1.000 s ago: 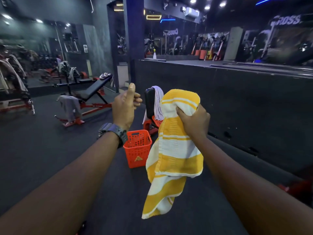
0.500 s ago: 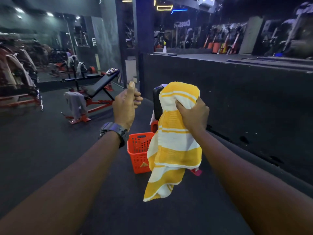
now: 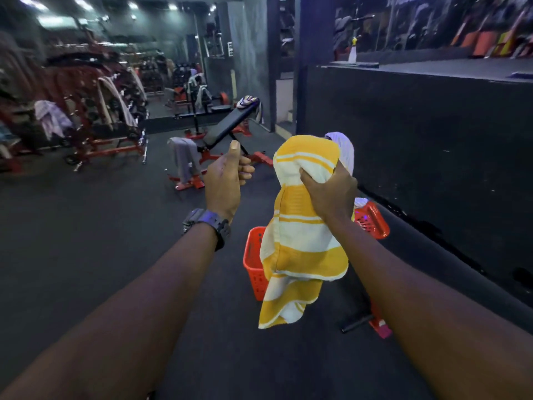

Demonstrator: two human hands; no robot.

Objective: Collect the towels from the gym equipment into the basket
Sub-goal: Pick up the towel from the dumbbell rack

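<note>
Right hand (image 3: 328,192) grips a yellow striped towel (image 3: 300,241) hanging straight down.
The orange basket (image 3: 253,261) sits directly below and just beyond it; the left hand (image 3: 225,183) is an empty fist, thumb up.

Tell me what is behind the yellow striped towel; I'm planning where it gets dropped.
Behind the yellow striped towel, gripped by the right hand, stands the red basket on the floor. Only its left side shows. Its opening and contents are covered by the hanging towel.

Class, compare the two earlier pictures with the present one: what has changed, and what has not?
The person has walked closer: the basket now sits just behind the hanging striped towel. Unchanged: the right hand grips the towel, the left hand is a thumb-up fist, holding nothing.
</note>
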